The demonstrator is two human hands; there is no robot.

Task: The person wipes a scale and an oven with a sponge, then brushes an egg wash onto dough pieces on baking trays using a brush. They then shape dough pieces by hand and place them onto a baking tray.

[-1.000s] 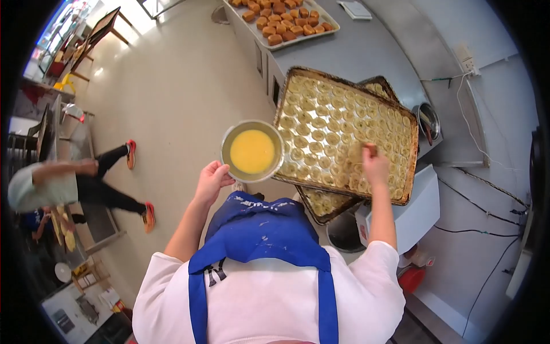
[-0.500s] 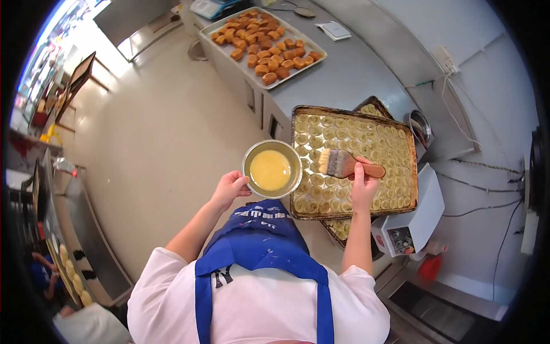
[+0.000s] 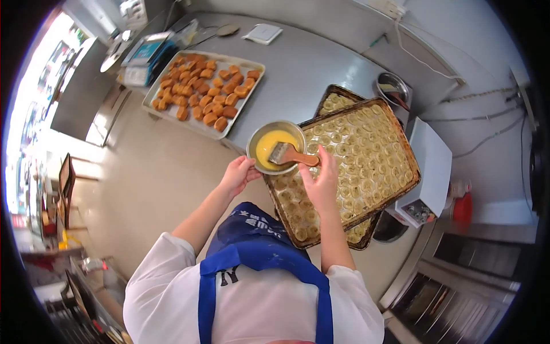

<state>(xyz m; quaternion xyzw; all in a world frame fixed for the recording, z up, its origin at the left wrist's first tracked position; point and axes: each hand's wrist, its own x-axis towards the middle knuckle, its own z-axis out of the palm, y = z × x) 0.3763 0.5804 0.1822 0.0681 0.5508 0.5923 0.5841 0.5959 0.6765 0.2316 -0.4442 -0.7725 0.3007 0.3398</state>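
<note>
My left hand (image 3: 240, 175) grips the near-left rim of a round metal bowl (image 3: 298, 130) holding yellow liquid that looks like beaten egg. In my right hand (image 3: 322, 176) is the end of the wooden handle of a flat pastry brush (image 3: 295, 155), held between thumb and fingers. The brush head lies inside the bowl, its bristles dipped in the yellow liquid. Right of and below the bowl is a dark-edged baking tray (image 3: 410, 172), covered with rows of small round pale pieces of dough. The bowl overlaps the tray's upper-left corner.
Another baking tray (image 3: 334, 90) lies beneath the first. A pale tray (image 3: 220, 135) of browned pastries sits on the metal counter (image 3: 309, 63), near a blue scale (image 3: 146, 57). A metal bowl (image 3: 385, 80) and a white machine (image 3: 427, 166) stand at the right.
My right hand has brought the brush left from over the tray into the bowl. My left hand still holds the bowl. The view has turned, so the counter and trays appear rotated.
</note>
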